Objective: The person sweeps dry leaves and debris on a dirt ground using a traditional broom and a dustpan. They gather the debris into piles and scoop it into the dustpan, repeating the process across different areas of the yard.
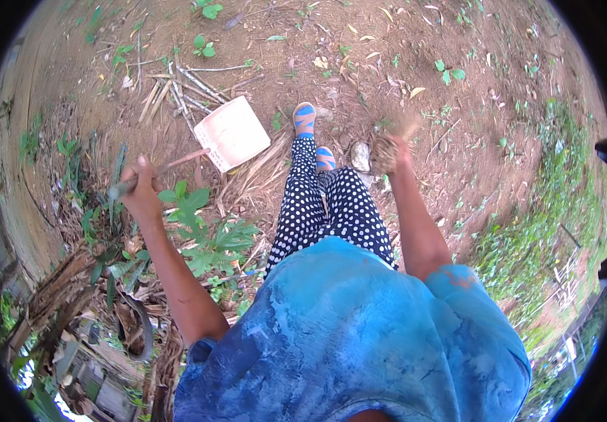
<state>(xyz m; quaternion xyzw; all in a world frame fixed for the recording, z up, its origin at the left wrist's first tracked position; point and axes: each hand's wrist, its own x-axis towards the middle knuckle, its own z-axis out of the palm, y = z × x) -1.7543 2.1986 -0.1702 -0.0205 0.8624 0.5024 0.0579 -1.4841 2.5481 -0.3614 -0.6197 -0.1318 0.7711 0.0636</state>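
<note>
In my left hand (142, 187) is the long handle (182, 160) of a pale pinkish-white plastic dustpan (237, 132). The dustpan tilts over the dirt by my feet, and no debris can be made out in its bright pan. My right hand (402, 155) grips a brown fibrous bundle (384, 154), possibly the end of a stick broom; motion blurs its tips, so its exact kind is unclear. Just left of that bundle, a pale stone (360, 157) lies on the ground.
Dry sticks (182, 89) lie beyond the dustpan, and dry leaf strips (261, 169) beneath it. A broad-leaved plant (192, 211) grows between my left arm and legs. Rotting trunk pieces (55, 290) stand at lower left. Grass (551, 195) covers the right side.
</note>
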